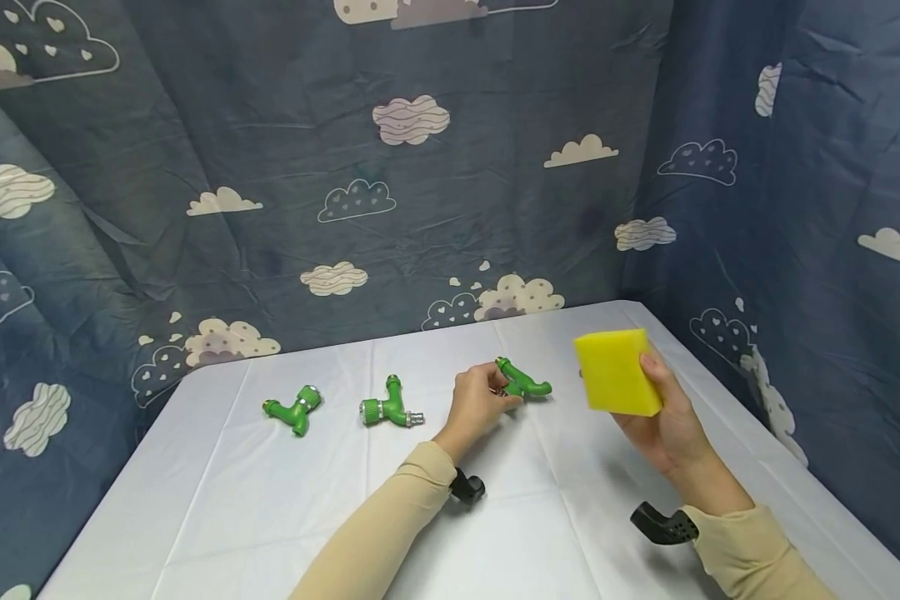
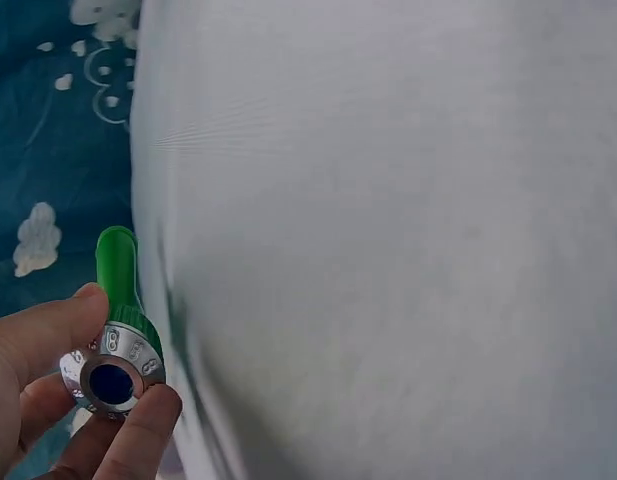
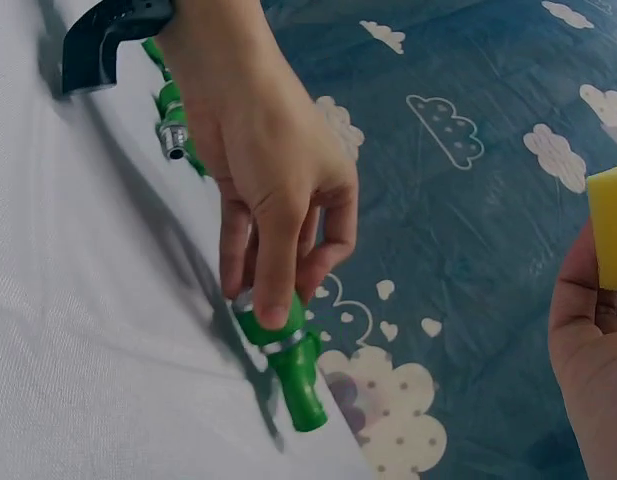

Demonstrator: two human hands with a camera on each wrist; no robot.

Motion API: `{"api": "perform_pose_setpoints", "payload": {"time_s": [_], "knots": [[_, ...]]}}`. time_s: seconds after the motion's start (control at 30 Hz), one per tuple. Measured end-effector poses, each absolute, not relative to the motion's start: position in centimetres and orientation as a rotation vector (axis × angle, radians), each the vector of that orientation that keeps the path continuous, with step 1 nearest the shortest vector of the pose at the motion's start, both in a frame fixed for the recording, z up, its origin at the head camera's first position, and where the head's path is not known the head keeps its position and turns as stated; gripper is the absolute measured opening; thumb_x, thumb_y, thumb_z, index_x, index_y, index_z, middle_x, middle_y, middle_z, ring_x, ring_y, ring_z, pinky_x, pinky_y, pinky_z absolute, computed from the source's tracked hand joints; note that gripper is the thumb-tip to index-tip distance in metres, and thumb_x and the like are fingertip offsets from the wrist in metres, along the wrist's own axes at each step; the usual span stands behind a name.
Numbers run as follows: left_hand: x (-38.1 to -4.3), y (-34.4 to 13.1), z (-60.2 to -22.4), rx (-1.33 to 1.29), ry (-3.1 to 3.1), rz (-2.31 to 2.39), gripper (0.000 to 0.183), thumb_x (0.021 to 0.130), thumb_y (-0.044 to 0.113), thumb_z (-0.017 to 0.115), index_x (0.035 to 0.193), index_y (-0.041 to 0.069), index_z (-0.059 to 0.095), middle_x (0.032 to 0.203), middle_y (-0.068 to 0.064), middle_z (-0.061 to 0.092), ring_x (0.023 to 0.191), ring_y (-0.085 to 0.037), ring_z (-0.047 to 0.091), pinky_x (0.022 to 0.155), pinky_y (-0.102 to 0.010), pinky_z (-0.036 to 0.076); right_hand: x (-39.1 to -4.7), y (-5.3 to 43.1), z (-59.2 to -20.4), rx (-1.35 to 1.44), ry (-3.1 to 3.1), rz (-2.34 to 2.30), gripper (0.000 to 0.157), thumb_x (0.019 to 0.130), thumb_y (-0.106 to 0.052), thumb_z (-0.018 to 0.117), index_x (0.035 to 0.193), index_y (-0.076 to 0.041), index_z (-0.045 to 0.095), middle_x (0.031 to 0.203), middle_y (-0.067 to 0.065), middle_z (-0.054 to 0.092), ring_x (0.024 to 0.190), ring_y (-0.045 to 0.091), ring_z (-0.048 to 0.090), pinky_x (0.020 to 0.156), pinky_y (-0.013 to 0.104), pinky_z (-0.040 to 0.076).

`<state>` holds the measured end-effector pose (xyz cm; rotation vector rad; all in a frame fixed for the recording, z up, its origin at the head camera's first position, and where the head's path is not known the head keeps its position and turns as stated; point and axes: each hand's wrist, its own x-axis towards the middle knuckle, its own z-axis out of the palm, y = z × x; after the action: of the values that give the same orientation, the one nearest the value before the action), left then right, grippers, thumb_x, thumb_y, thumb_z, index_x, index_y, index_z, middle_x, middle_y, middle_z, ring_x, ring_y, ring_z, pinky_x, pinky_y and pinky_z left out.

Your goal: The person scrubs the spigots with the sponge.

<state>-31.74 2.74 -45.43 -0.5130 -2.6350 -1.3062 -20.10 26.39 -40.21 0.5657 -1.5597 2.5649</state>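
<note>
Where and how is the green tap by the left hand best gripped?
Probably on the round knob of the tap, coming from the left: that broad end faces left, while the slim curved spout points right, out of the way. The left hand pinches the knob between thumb and fingers.

From the left hand (image 1: 480,410), white table (image 1: 528,517) gives passage at five o'clock; a loose green tap (image 1: 394,406) blocks nine, patterned cloth (image 1: 457,250) twelve.
</note>
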Motion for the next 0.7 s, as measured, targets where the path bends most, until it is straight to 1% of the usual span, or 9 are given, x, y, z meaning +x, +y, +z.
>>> {"api": "perform_pose_setpoints", "payload": {"time_s": [0.17,0.3,0.57,0.7], "knots": [[-31.7,3.5,-45.9,-0.501,-2.648,-1.260,0.027,0.078,0.013,0.097,0.089,0.005,0.074,0.082,-0.001,0.076,0.073,-0.004,0.057,0.070,-0.019,0.049,-20.1,26.6,-40.4,0.546,-1.576,2.566,0.032,0.117,-0.032,0.033,0.146,-0.030,0.045,0.117,-0.007,0.066,0.104,0.009,0.068,0.091,0.020,0.061],[-31.5,3.6,-45.5,-0.507,-2.643,-1.237,0.028,0.078,0.012,0.097,0.089,0.003,0.073,0.080,-0.001,0.073,0.071,-0.005,0.054,0.068,-0.018,0.047,-20.2,26.7,-40.4,0.512,-1.595,2.554,0.032,0.117,-0.033,0.034,0.146,-0.030,0.045,0.116,-0.008,0.066,0.102,0.008,0.066,0.090,0.019,0.061],[-31.3,3.8,-44.9,-0.498,-2.688,-1.219,0.030,0.079,0.011,0.096,0.086,0.001,0.069,0.078,0.000,0.067,0.072,-0.007,0.052,0.064,-0.017,0.044,-20.4,26.5,-40.5,0.500,-1.595,2.556,0.032,0.116,-0.032,0.035,0.147,-0.030,0.042,0.115,-0.007,0.065,0.101,0.009,0.066,0.089,0.019,0.061],[-31.4,3.8,-44.5,-0.505,-2.755,-1.184,0.031,0.080,0.012,0.096,0.083,0.004,0.065,0.078,0.001,0.063,0.073,-0.008,0.053,0.063,-0.016,0.044,-20.4,26.5,-40.6,0.489,-1.593,2.557,0.032,0.116,-0.032,0.034,0.147,-0.030,0.043,0.115,-0.007,0.066,0.101,0.009,0.066,0.088,0.020,0.061]]}}
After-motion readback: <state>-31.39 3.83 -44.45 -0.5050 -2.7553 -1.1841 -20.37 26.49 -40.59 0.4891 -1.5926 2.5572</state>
